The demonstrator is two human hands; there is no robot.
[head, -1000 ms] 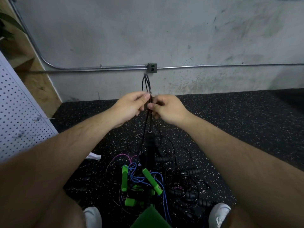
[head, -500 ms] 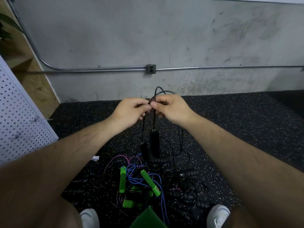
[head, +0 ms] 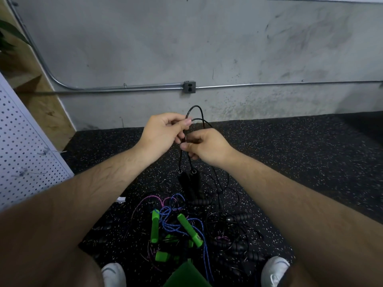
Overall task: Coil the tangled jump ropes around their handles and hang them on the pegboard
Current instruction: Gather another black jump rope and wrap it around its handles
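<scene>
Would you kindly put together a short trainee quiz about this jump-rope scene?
1. True or false: the left hand and the right hand both pinch the black rope.
2. The pegboard stands on the person's: A) left, B) right, C) lap.
3. Fill in: the bright handles lying on the floor are ___.

Key: 1 true; 2 A; 3 green.

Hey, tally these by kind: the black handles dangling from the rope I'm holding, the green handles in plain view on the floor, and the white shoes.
black handles dangling from the black rope: 2
green handles in plain view: 3 (other green bits are partly buried)
white shoes: 2
Total: 7
</scene>
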